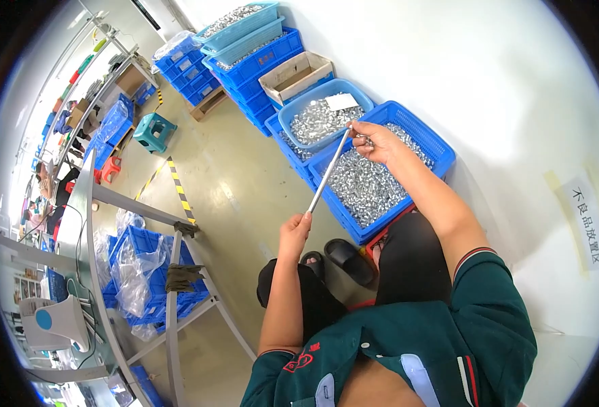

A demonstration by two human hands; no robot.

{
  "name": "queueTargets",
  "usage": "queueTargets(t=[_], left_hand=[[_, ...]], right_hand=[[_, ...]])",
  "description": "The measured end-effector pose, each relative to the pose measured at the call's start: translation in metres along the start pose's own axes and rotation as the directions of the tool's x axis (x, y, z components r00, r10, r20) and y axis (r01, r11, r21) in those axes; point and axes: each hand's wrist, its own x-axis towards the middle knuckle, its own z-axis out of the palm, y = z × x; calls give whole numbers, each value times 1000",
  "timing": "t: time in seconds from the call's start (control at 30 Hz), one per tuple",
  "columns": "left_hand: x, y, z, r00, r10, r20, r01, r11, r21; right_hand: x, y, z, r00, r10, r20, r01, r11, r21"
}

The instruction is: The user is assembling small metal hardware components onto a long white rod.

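A slim, straight silvery rod (329,170) is held near both ends, slanting away toward the right.

Left hand (295,235) and right hand (376,142) holding opposite ends of a slim rod (328,176), blue basket (439,148) of small metal parts (367,188) below

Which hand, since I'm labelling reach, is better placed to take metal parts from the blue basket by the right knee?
Likely the right hand: though pinching the rod, it appears near the blue basket. The left hand grips the rod's nearer end, farther away.
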Motion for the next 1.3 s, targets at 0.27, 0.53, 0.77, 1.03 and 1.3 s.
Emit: queueTargets(t=[0.27, 0.53, 0.77, 1.03, 1.3], left_hand=[[-1, 0, 0, 1000, 10, 7, -10, 1000, 2], [-1, 0, -1, 1000, 16, -26, -16, 1000, 18], [-4, 11, 2, 994, -93, -58, 87, 990, -107], [-4, 10, -3, 994, -89, -56, 82, 991, -110], [-3, 4, -1, 997, -57, -51, 54, 997, -55]], right_hand=[[-4, 3, 10, 998, -16, 63, 20, 998, -62], [-12, 6, 31, 980, -198, -20, 130, 711, -691], [-15, 31, 44, 963, 267, 39, -184, 756, -629], [3, 16, 10, 952, 304, -24, -305, 952, -24], [2, 6, 1, 992, 124, -9, -122, 985, 122]])
